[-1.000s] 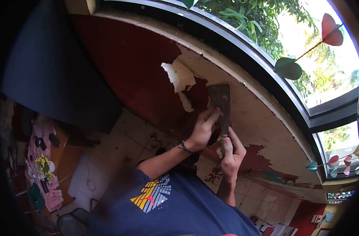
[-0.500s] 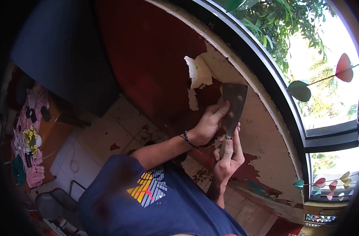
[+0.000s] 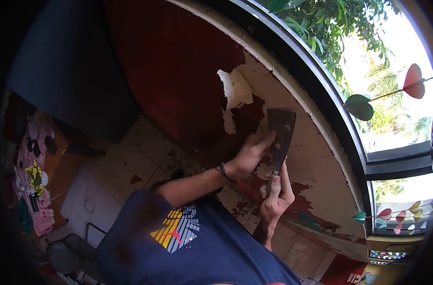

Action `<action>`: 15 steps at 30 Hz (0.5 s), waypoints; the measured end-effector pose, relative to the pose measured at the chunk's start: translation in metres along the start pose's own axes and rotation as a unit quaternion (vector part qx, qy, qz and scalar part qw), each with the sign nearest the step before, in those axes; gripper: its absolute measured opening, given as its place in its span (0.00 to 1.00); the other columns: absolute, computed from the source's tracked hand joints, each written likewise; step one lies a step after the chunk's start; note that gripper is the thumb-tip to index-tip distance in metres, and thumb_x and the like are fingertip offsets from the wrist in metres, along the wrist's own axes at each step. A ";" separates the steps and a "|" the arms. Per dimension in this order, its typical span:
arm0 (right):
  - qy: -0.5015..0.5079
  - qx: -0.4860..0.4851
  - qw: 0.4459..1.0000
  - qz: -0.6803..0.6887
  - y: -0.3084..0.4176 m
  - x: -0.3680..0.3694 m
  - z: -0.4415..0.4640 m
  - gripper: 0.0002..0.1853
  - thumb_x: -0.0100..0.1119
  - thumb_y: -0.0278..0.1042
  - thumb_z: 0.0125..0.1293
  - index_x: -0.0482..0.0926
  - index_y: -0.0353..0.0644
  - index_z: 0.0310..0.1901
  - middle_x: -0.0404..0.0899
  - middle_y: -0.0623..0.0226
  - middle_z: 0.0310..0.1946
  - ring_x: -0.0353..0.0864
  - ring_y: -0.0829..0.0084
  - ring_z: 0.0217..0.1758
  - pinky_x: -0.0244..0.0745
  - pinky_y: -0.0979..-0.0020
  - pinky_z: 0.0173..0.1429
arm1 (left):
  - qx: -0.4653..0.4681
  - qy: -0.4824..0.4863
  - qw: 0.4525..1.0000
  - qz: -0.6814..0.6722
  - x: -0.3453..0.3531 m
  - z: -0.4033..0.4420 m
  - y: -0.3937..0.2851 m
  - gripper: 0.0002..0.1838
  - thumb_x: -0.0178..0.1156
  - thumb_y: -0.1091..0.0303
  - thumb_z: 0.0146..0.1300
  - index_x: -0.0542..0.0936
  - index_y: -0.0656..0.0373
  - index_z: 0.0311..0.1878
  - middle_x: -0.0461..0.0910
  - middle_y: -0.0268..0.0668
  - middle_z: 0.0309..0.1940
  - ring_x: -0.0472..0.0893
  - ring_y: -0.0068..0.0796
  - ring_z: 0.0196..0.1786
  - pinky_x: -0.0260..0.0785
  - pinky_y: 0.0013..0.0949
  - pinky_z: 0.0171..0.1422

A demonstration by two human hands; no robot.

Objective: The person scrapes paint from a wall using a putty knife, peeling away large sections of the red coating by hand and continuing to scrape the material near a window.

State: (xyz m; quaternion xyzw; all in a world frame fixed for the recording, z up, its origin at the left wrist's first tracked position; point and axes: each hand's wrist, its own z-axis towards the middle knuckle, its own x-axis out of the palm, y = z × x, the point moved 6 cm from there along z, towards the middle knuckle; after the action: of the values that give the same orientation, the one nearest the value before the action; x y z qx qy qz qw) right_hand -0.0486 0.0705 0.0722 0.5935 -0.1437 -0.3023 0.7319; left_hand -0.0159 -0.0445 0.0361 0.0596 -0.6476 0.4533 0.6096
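A wide-bladed metal paint scraper (image 3: 281,130) is held up in front of me, its blade pointing away and its face scuffed. My right hand (image 3: 274,199) grips its handle, with the thumb and a finger laid along it near the blade. My left hand (image 3: 249,154), with a dark cord bracelet on the wrist, has its thumb against the blade's left edge; its other fingers are curled and partly hidden. Behind the scraper, the wall (image 3: 304,152) shows bare cream patches among red paint. A curled flap of peeled paint (image 3: 237,90) hangs from it.
A dark window frame (image 3: 351,154) curves along the right, with a string of paper shapes (image 3: 358,107) across the glass. At left are a wooden table (image 3: 67,164) with a pink cloth and small items, and a black chair (image 3: 69,254). Paint chips lie on the tiled floor (image 3: 131,161).
The scraper and my hands have come slightly lower against the wall. The whole view has shifted a little. Both hands stay on the scraper.
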 end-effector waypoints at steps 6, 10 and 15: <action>0.008 -0.017 1.000 -0.018 -0.005 0.011 0.011 0.20 0.43 0.26 0.71 0.65 0.36 0.63 0.74 0.69 0.33 0.58 0.90 0.20 0.52 0.85 0.20 | 0.003 0.010 0.999 -0.041 -0.004 0.005 -0.013 0.19 0.42 0.53 0.72 0.73 0.61 0.44 0.77 0.37 0.32 0.78 0.27 0.36 0.71 0.31 0.44; 0.003 -0.007 1.000 -0.019 -0.006 0.003 0.000 0.20 0.43 0.25 0.70 0.66 0.35 0.63 0.74 0.70 0.33 0.58 0.90 0.20 0.53 0.85 0.20 | -0.008 -0.008 1.000 -0.003 -0.007 0.002 -0.003 0.18 0.43 0.55 0.72 0.73 0.61 0.45 0.77 0.36 0.34 0.78 0.26 0.37 0.71 0.31 0.46; 0.005 -0.017 0.998 -0.054 0.000 0.007 0.006 0.19 0.43 0.25 0.70 0.68 0.35 0.61 0.74 0.71 0.33 0.58 0.90 0.21 0.53 0.85 0.20 | 0.003 -0.002 1.000 -0.009 -0.011 0.003 -0.007 0.16 0.45 0.57 0.72 0.73 0.60 0.45 0.76 0.33 0.36 0.77 0.24 0.40 0.70 0.31 0.47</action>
State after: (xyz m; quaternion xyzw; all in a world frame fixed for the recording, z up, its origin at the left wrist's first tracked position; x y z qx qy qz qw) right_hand -0.0466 0.0612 0.0727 0.5892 -0.1029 -0.3407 0.7254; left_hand -0.0112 -0.0560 0.0311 0.0681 -0.6468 0.4495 0.6124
